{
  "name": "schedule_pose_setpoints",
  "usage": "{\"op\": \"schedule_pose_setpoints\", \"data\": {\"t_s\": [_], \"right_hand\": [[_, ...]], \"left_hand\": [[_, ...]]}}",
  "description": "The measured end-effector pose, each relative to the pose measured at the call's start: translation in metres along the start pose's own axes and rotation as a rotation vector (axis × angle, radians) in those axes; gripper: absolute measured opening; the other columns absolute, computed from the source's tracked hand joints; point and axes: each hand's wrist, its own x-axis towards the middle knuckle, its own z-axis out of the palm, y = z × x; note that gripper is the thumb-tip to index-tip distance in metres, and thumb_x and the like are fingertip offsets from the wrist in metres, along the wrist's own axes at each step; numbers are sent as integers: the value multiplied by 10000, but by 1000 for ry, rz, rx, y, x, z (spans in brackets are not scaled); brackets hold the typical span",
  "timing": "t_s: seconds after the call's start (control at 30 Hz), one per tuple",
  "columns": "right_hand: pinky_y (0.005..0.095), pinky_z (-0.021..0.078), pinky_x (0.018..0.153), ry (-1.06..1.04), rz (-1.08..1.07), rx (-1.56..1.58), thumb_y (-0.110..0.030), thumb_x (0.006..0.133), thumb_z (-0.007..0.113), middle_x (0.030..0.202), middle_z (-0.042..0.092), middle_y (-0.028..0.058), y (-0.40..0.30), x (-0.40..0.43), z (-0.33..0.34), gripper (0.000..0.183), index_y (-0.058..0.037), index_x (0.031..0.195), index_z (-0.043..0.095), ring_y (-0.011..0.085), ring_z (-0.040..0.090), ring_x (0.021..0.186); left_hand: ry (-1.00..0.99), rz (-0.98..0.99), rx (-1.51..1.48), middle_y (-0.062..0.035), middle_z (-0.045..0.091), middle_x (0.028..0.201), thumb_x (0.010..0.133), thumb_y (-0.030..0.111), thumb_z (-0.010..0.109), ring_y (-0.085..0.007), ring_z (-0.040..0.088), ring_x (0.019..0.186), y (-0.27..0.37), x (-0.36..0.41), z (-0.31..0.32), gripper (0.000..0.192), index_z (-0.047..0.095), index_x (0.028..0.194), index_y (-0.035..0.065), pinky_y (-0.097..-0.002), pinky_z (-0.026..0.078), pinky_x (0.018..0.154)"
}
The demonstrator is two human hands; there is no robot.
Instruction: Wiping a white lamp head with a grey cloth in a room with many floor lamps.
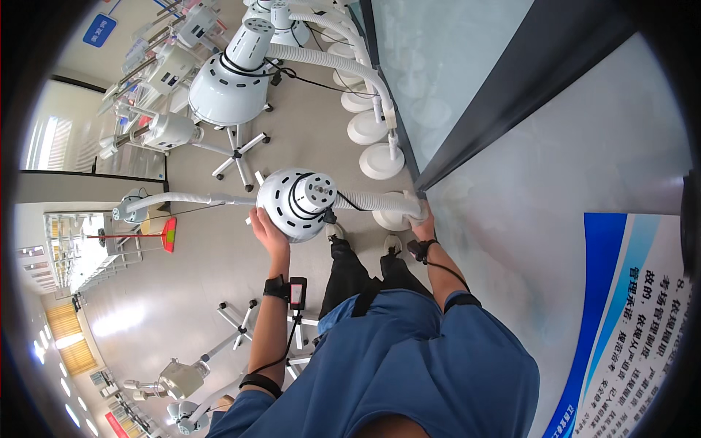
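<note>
A white lamp head [298, 205] with black vent slots hangs in front of me, its black cord wound around the narrower neck. My left hand [268, 232] cups its side, the fingers partly hidden beneath the shade. From the head a ribbed white gooseneck [378, 201] runs right and bends down near the wall. Around that bend closes my right hand [423, 220]; the part inside the grip is hidden. Below it a round white base [388, 219] rests on the floor, close to my shoes.
More white lamps, one with a large shade [230, 90], stand ahead. Their round bases [381, 161] line the glass partition [454, 60]. Wheeled stands [236, 155] occupy the left side. A red broom [168, 235] lies farther left, and a printed poster [630, 306] hangs at right.
</note>
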Motion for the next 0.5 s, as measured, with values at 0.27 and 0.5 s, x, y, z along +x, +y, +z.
{"op": "schedule_pose_setpoints", "data": {"t_s": [0.27, 0.5], "right_hand": [[341, 454, 800, 139, -68, -100, -102, 670, 751, 1011, 622, 150, -28, -9, -1, 458, -42, 1080, 556, 305, 596, 932], [344, 458, 780, 127, -167, -95, -84, 685, 704, 974, 637, 155, -95, -15, -5, 397, -41, 1054, 565, 295, 615, 938]], "left_hand": [[-32, 33, 44, -107, 557, 869, 964, 270, 366, -175, 497, 811, -4, 2, -2, 329, 511, 999, -23, -305, 405, 771], [-9, 36, 84, -147, 574, 887, 959, 267, 380, -215, 513, 811, -10, 2, -3, 344, 507, 1053, -39, -322, 412, 766]]}}
